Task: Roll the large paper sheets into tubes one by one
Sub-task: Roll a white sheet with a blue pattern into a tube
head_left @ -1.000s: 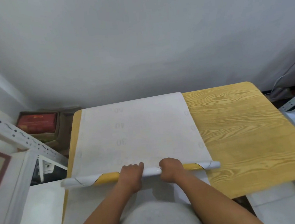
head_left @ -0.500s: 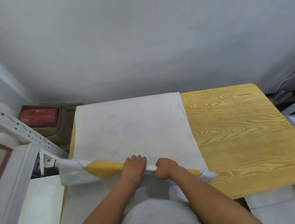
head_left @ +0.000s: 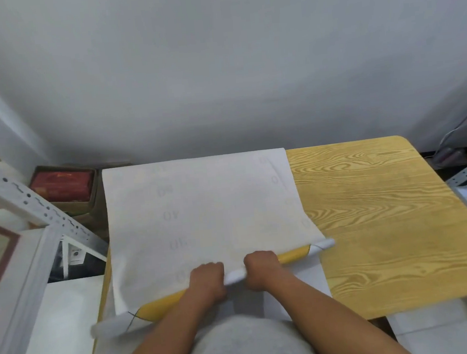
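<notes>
1. At lower centre, a person's left hand (head_left: 207, 278) and right hand (head_left: 261, 270) gripped a part-rolled tube (head_left: 293, 257) at the near edge of the paper sheet (head_left: 201, 208).
2. Even pressure from both hands would likely square the skewed roll.
3. A wood-grain table (head_left: 385, 220) stood against a grey wall (head_left: 217, 65); metal shelving (head_left: 16, 195) stood at left.

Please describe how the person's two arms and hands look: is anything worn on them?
The left hand and right hand are bare: no gloves, rings or watch show. Both forearms are bare too, with no sleeves reaching into view. Grey clothing covers the body below them.
</notes>
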